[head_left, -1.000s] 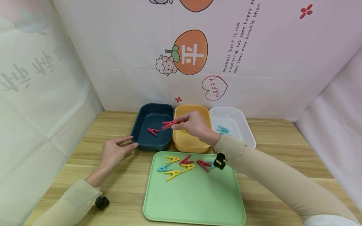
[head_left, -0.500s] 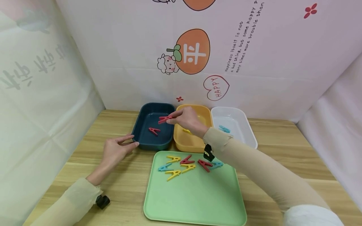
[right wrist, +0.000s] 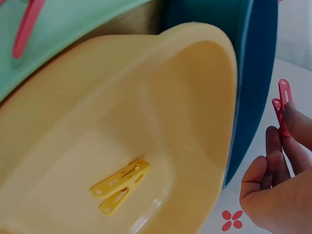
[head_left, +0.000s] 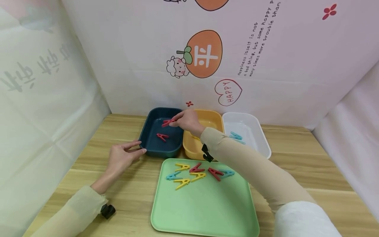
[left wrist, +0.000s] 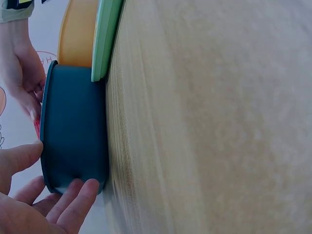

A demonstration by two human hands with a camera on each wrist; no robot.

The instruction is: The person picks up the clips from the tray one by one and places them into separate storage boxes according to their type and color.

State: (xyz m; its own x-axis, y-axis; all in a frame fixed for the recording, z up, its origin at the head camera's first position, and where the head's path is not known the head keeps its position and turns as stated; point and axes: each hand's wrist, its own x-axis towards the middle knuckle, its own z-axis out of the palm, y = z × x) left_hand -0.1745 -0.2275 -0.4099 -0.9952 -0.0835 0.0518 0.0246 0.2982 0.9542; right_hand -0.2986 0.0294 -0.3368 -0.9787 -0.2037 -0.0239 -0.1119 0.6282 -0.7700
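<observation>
In the head view my right hand point(head_left: 187, 121) pinches a red clothespin point(head_left: 167, 122) between thumb and fingers, over the dark blue bin point(head_left: 148, 126). Another red clothespin point(head_left: 162, 137) lies on that bin's floor. The right wrist view shows the pinched clothespin point(right wrist: 282, 105) with its two legs pointing away from the fingertips. My left hand point(head_left: 120, 157) rests its fairly straight fingertips at the bin's near left corner. Seen from the left wrist, its thumb point(left wrist: 24, 157) is right at the rim and its fingers point(left wrist: 73, 202) lie along the outer wall.
Beside the blue bin stand a yellow bin point(head_left: 193, 152) with a yellow clothespin point(right wrist: 122, 184) and a white bin point(head_left: 263, 144) with light blue clothespins point(head_left: 236, 135). In front, a green tray point(head_left: 204, 210) holds several red, yellow and blue clothespins. A printed cloth point(head_left: 133, 85) hangs behind.
My right hand has moved left and farther back with the red clothespin, from above the yellow bin's edge to over the blue bin. The left hand stays at the bin's corner.
</observation>
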